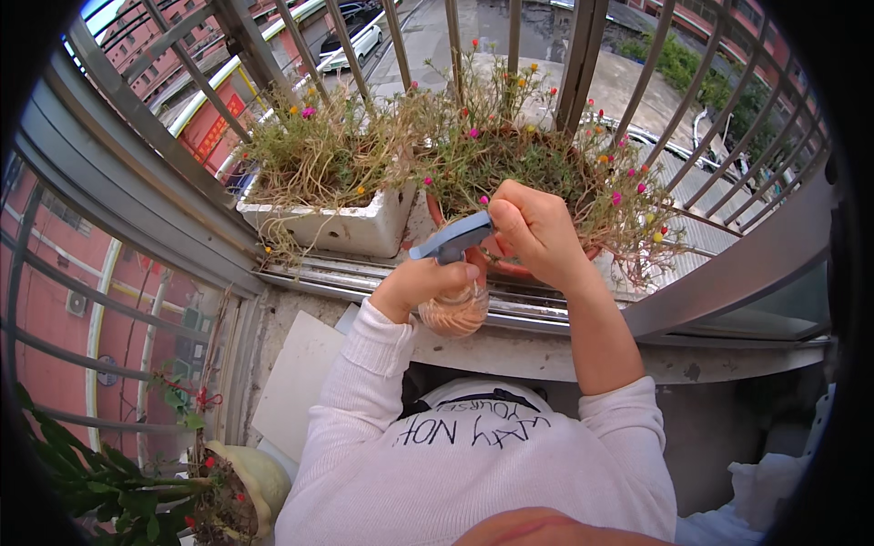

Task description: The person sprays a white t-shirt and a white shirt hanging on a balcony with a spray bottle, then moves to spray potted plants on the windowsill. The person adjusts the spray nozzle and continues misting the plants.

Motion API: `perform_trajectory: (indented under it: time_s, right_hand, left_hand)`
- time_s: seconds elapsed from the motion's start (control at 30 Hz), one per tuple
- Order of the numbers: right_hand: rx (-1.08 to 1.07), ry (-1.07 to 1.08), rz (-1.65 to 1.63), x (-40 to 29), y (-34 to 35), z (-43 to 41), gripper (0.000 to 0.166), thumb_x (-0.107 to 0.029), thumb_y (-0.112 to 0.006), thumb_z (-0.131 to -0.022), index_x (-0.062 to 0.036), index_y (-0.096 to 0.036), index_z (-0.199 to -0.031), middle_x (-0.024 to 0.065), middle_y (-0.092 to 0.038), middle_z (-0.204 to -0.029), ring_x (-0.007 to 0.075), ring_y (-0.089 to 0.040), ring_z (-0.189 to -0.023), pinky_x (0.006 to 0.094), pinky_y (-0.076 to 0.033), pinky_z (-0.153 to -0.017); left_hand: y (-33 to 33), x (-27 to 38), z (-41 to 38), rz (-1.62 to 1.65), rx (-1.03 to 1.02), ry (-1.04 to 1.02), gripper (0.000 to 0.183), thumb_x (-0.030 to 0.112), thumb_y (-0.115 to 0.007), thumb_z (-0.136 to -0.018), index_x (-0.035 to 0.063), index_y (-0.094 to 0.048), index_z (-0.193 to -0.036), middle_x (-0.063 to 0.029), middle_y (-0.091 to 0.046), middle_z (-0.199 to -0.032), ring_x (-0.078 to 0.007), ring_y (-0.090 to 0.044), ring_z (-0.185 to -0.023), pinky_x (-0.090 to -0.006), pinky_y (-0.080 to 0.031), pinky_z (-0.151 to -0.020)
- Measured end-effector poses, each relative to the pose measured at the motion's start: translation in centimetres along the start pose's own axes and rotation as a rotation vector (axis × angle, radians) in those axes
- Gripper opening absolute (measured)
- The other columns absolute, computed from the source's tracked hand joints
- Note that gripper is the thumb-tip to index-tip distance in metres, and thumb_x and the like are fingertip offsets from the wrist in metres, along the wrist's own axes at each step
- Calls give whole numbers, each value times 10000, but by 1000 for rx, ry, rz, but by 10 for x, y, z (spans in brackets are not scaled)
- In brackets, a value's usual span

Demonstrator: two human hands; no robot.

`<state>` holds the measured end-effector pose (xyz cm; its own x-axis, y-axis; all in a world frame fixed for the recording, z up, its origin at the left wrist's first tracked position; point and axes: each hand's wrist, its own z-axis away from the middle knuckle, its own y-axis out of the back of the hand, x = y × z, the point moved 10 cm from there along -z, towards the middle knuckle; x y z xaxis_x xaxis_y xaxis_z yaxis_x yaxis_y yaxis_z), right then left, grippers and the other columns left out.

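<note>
My left hand (433,283) is wrapped around the neck of a clear ribbed plastic spray bottle (454,315), held over the window track. The bottle has a grey-blue trigger sprayer head (454,235). At the right end of that head, my right hand (529,228) is closed in a fist against it; its fingertips are partly hidden. Just beyond the hands stand a white foam planter (328,228) and a round reddish pot (512,267), both filled with straggly flowering moss roses (505,157) with pink, red, orange and yellow blooms.
Metal window bars (454,54) rise behind the plants, with a street below. A metal window track (526,307) crosses in front of the planters. At the lower left are a pale pot (263,488) with a green plant and a white flat panel (300,382). White fabric (765,491) lies lower right.
</note>
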<state>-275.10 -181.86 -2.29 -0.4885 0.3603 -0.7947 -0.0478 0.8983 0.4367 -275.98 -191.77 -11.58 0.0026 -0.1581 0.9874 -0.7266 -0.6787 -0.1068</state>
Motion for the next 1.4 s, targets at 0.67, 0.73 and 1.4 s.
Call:
perform_trajectory:
  time_s: [0.67,0.73,1.4]
  right_hand:
    - [245,-128,-31,64,8,90,94,-121,-583,-873,-27,-587,-864,56,-550,-673,149,-512,-549,276,-403,-521]
    - [239,-67,10,58,5,91,86,-117,-595,-862,-32,-588,-851,59,-554,-677,160,-516,-545,278,-406,-518]
    - [198,7,194,87,-27,105,74,-120,-626,-818,-60,-584,-805,75,-608,-739,261,-606,-652,349,-465,-566]
  left_hand:
    - [18,-2,-44,36,307,45,684,81,-504,-790,113,-292,-1439,-80,-568,-995,-94,-517,-715,-231,-466,-592]
    - [13,4,-46,62,285,8,685,83,-509,-792,116,-290,-1440,-82,-571,-1006,-93,-517,-717,-231,-467,-594]
    - [22,14,-31,4,433,-105,611,18,-535,-809,107,-391,-1396,-30,-534,-1036,-73,-494,-820,-217,-429,-641]
